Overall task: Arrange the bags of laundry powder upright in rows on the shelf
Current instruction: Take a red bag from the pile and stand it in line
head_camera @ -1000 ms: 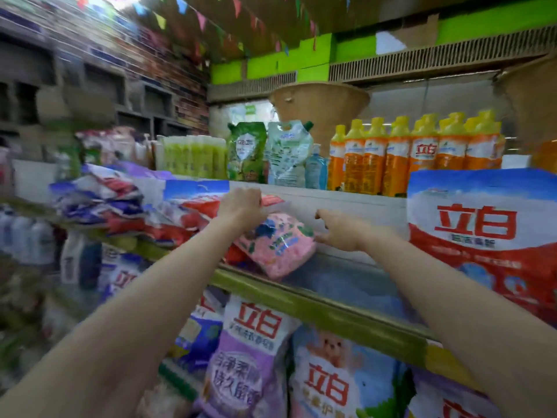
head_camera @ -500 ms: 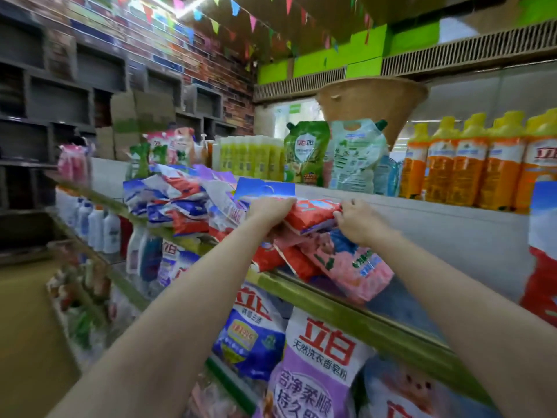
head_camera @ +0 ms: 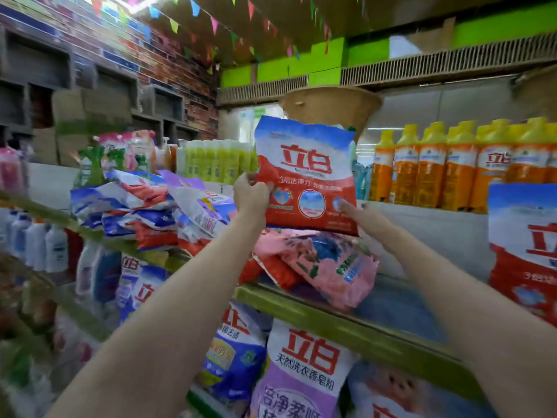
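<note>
1. Left hand (head_camera: 251, 196), at the centre of the frame, grips the lower left edge of a red, white and blue laundry powder bag (head_camera: 306, 176), thumb on the front and the other fingers wrapped behind.
2. Right hand (head_camera: 361, 214), just right of centre, presses against the lower right corner of the same bag; its fingertips lie on the front, but the grip is blurred, so whether it is closed around the bag cannot be told.
3. That bag is held upright, front toward the camera, above the shelf (head_camera: 346, 330), whose green front edge runs diagonally from the left centre to the lower right of the frame.
4. Directly below the held bag, a pink bag (head_camera: 331, 263) lies tilted on the shelf, on top of a red bag (head_camera: 280, 271).
5. To the left of centre, a heap of fallen bags (head_camera: 144, 206) in blue, white, red and purple lies flat and overlapping on the same shelf.
6. At the right edge of the frame, another red and white bag (head_camera: 524, 248) stands upright on the shelf.
7. Behind, on a higher ledge at the upper right, a row of orange bottles (head_camera: 452, 167) with yellow caps stands upright; a row of pale green bottles (head_camera: 217, 161) stands left of the held bag.
8. Below the shelf, at the bottom centre, a purple and white bag (head_camera: 304, 375) stands upright beside a blue bag (head_camera: 235, 354).
</note>
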Tool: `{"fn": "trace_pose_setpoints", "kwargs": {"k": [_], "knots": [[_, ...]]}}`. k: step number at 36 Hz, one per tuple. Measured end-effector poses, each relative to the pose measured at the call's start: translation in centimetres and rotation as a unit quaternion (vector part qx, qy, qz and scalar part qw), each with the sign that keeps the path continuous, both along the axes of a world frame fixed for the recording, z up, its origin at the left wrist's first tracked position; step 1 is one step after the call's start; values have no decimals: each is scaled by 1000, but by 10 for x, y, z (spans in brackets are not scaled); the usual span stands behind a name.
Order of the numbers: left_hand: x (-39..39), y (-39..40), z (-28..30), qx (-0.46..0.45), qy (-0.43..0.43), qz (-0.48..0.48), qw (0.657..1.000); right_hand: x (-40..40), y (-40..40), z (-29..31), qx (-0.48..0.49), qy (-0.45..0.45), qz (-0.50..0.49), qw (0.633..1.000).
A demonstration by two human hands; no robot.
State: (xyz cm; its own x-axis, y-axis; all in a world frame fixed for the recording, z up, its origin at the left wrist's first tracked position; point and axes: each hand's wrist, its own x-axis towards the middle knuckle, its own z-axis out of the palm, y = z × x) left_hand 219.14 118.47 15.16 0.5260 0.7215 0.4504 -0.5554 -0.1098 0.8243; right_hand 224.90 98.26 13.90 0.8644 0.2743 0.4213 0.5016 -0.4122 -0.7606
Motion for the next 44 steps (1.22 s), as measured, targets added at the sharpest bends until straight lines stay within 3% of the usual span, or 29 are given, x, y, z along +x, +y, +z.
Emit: {"fn": "trace_pose_setpoints", "kwargs": {"k": [4, 6, 10, 16, 22, 44], "knots": [[5, -8, 1, -8, -16, -76, 997, 2, -23, -3, 128, 129, 160, 970], [9, -15, -1, -17, -24, -106, 994, 1, -30, -4, 172, 150, 210, 951], [17, -28, -1, -38, -27, -185, 982, -7, -42, -1, 252, 43, 130, 958], [35, -58, 18, 25, -15, -294, 955, -19, -77, 6, 328, -65, 13, 942], [35, -112, 16, 132, 25, -431, 892, -34, -126, 11, 301, -99, -94, 944], [21, -277, 1, 91, -1, -409, 908, -83, -280, 16, 203, -70, -160, 964]]}}
